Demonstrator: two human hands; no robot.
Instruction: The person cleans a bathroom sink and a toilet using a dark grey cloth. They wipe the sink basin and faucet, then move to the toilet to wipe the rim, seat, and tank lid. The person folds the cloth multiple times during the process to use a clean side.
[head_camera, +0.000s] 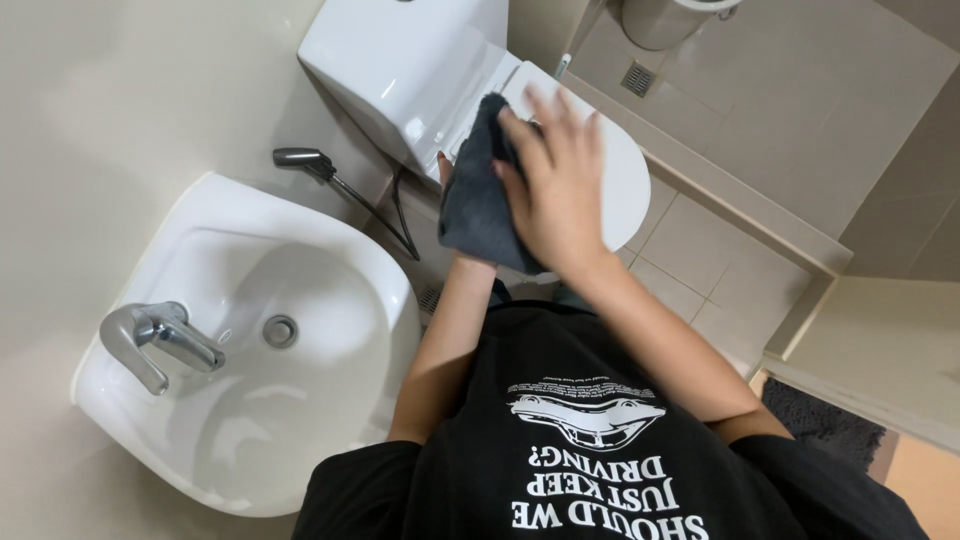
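A small bathroom is seen from above, looking down past a black printed T-shirt that fills the bottom centre of the frame. Just above the middle, a dark grey cloth is held up in front of a white toilet, whose cistern sits at top centre and whose closed lid reaches toward the right. The right hand is laid over the right side of the cloth, fingers spread open and flat, pressing on the fabric rather than closing around it. The left hand is almost wholly hidden behind the cloth; only a fingertip shows at the cloth's left edge, so the cloth appears to be gripped from behind, though the fingers cannot be made out. A white wash basin fills the lower left, with a chrome tap at its left edge and a round drain near its middle. A chrome spray nozzle with a dark hose is seen between basin and toilet. Beige floor tiles lie to the right, with a grey bin at the top edge.
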